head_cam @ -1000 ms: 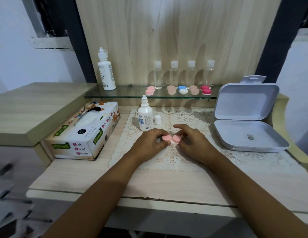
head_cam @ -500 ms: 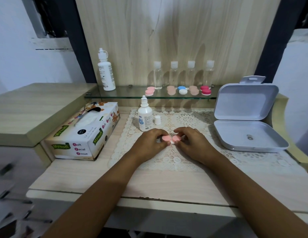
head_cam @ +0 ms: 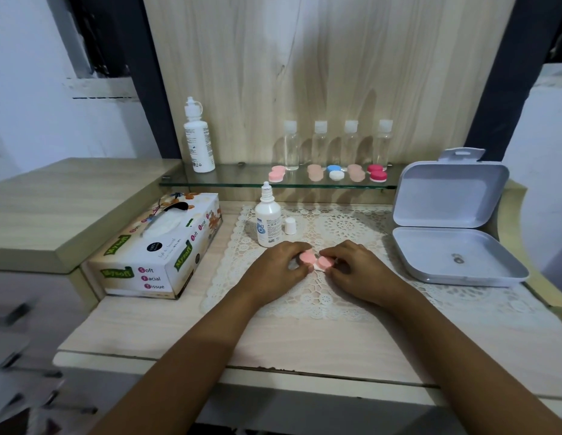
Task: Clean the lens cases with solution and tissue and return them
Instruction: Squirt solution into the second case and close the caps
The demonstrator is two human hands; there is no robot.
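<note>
From the head camera I saw both hands meet over the lace mat [head_cam: 304, 302] on the surface [head_cam: 304, 346]. The left hand [head_cam: 279, 265] and right hand [head_cam: 358, 271] each had fingers curled round one end of the pink lens case [head_cam: 307, 257], which sat low on the mat between them. Just behind the left hand stood the uncapped solution bottle [head_cam: 267, 224], with its cap [head_cam: 290, 226] beside it. The tissue box [head_cam: 160, 246] lay to the left and an open white box [head_cam: 452, 233] to the right. Five other cases [head_cam: 334, 174] sat on the glass shelf [head_cam: 242, 180].
</note>
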